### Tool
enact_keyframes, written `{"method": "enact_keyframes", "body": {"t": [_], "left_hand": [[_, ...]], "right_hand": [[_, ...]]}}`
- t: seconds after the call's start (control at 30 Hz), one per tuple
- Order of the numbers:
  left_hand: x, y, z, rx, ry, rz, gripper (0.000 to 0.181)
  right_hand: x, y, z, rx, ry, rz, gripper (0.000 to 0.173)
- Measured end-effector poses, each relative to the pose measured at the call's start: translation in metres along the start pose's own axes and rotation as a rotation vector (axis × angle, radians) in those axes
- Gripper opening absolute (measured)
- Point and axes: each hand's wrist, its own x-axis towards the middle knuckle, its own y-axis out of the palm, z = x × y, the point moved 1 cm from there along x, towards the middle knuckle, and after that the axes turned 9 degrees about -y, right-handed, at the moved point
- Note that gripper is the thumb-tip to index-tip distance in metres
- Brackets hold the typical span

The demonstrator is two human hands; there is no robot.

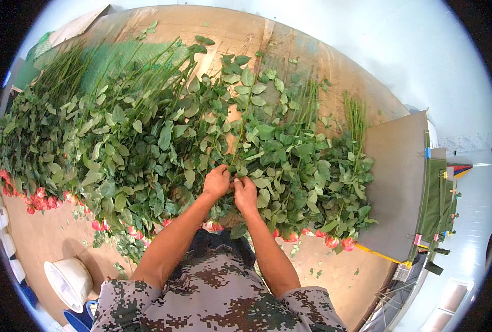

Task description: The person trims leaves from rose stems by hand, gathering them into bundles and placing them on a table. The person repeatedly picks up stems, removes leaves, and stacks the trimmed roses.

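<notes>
A wide row of leafy rose stems (146, 137) lies across the work table (237, 25) before me, cut ends away from me and red-pink rose blooms (348, 244) along the near edge. My left hand (217, 181) and my right hand (244, 193) are close together at the middle of the row. Between their fingertips they hold a rose stem (242, 128) whose leafy length points away from me. Leaves and fingers partly hide the grip, and the bloom of this stem cannot be made out.
Green netting (154, 56) lies beneath the stems at the back left. A grey panel (391, 186) stands at the right, beside a green cloth (432, 195) with coloured clips. On the floor at lower left is a white bucket (69, 284); fallen leaves (317, 273) lie at lower right.
</notes>
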Motion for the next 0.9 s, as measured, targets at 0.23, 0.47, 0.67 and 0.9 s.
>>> {"method": "enact_keyframes", "body": {"t": [0.23, 0.47, 0.67, 0.9], "left_hand": [[-0.002, -0.013, -0.004, 0.121, 0.101, -0.020, 0.027], [-0.038, -0.076, 0.000, 0.192, 0.307, -0.591, 0.025], [-0.032, -0.092, 0.021, 0.118, 0.289, -0.371, 0.033], [-0.084, -0.237, 0.057, 0.252, 0.247, -1.006, 0.019]], "right_hand": [[-0.006, 0.013, 0.007, -0.094, -0.179, -0.072, 0.034], [-0.012, 0.033, 0.055, -0.344, -0.343, -0.115, 0.040], [0.002, 0.077, 0.064, -0.256, -0.445, 0.108, 0.032], [-0.023, 0.033, 0.128, -0.417, -0.524, -0.091, 0.021]]}}
